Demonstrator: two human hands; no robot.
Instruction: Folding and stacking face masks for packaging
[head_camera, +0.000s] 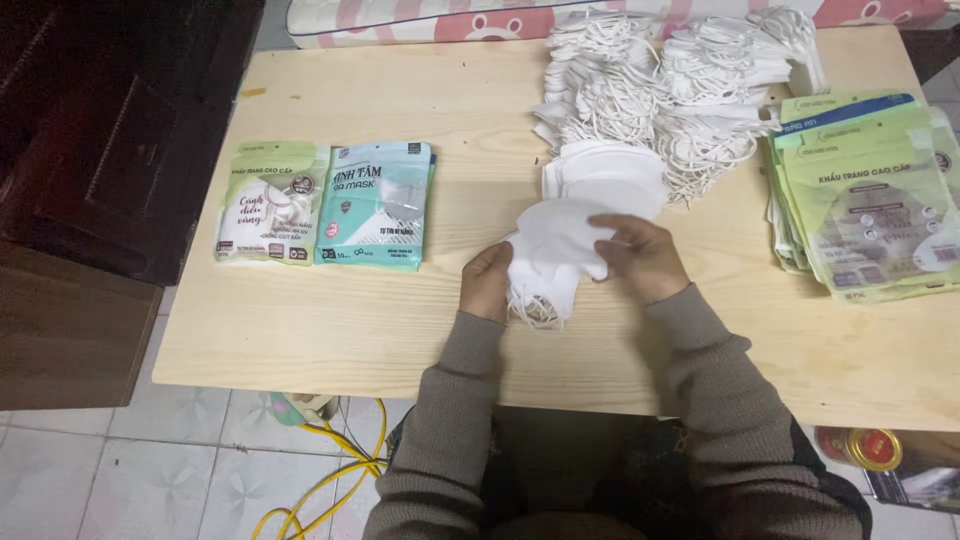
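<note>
I hold a small stack of white face masks (552, 248) above the near middle of a light wooden table (330, 320). My left hand (487, 283) grips the stack's left edge, with ear loops dangling below it. On the stack's right side my right hand (640, 255) pinches the top mask. Just behind my hands lies a low pile of white masks (605, 175). A big heap of masks with tangled ear loops (670, 85) fills the far middle of the table.
Two filled mask packets lie at the left: a pale green one (272, 203) and a teal one (377, 205). A stack of green flat pouches (870, 195) sits at the right edge. Yellow cable (330, 480) runs on the tiled floor. Dark wooden furniture (90, 170) stands left.
</note>
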